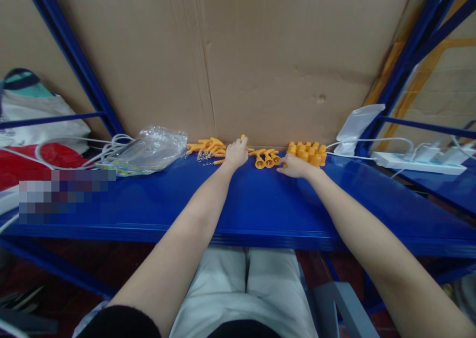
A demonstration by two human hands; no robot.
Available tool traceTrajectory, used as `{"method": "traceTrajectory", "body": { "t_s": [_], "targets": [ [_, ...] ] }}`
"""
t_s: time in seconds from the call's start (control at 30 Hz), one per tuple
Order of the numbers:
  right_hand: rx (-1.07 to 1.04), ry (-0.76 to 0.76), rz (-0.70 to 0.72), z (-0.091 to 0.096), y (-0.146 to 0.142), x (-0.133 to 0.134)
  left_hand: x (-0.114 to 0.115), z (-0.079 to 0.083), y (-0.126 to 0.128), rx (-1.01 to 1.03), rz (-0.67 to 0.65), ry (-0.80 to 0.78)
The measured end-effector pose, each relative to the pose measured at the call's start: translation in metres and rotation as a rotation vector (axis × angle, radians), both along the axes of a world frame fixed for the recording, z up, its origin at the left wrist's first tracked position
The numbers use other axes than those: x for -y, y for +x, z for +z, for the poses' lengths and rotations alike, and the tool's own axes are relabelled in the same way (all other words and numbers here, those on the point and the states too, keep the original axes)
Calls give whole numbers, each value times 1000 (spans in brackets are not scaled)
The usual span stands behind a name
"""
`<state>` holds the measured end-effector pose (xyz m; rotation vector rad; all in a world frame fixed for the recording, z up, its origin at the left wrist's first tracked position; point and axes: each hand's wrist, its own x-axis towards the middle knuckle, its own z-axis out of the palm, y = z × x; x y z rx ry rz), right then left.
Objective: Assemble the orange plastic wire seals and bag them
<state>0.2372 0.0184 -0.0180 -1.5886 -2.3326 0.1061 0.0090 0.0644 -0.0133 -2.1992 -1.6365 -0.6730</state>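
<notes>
My left hand is closed around an orange plastic piece, whose tip pokes up past the fingers; the rest is hidden. To its left lies a pile of orange plastic parts with thin silvery metal spirals beside them. Between my hands, three funnel-ended orange pieces lie in a row, round mouths toward me. My right hand is at the rightmost one, thumb and forefinger apart near its rim; whether they touch it is unclear. Just behind that hand stands a tight group of orange cup-like parts.
A clear plastic bag lies on the blue shelf at left, near white cables and a red bag. Cardboard rises behind. A white power strip is at right, between blue metal posts.
</notes>
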Motion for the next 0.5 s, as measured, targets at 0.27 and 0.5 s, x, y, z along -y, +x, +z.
{"method": "traceTrajectory", "body": {
  "t_s": [0.27,0.5],
  "targets": [
    [-229,-169,-81,9,-22,20,-2,5,-1,183,-47,80],
    [-320,-233,-3,7,-33,24,-15,24,18,780,-82,91]
  ]
}}
